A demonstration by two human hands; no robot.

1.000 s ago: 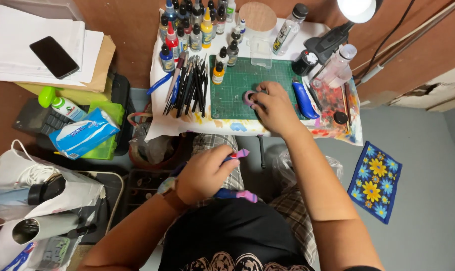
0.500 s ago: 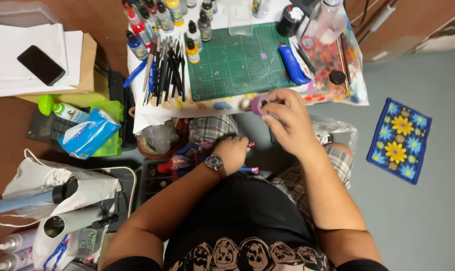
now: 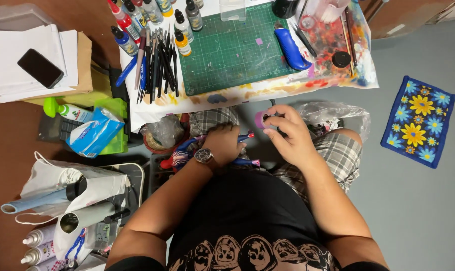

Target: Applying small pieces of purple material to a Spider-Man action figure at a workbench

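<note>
Below the table's near edge, right hand pinches a small purple tape roll, left hand clasps a red-blue figure; best kept steady over the lap.

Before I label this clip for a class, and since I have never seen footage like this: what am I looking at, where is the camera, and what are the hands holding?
There is no machine here. A person wears a camera on the head, so the single view looks straight down over their chest and lap. The right hand holds a small purple roll, perhaps tape, at the fingertips. The left hand rests in the lap on a red and blue figure-like toy; how firmly it grips is hard to tell. Above them, a low table carries a green cutting mat, a blue utility knife, a row of dark brushes and pens and small paint bottles. On the left lie a phone on papers and a pack of wipes. A flowered blue cloth lies on the floor to the right.
</note>
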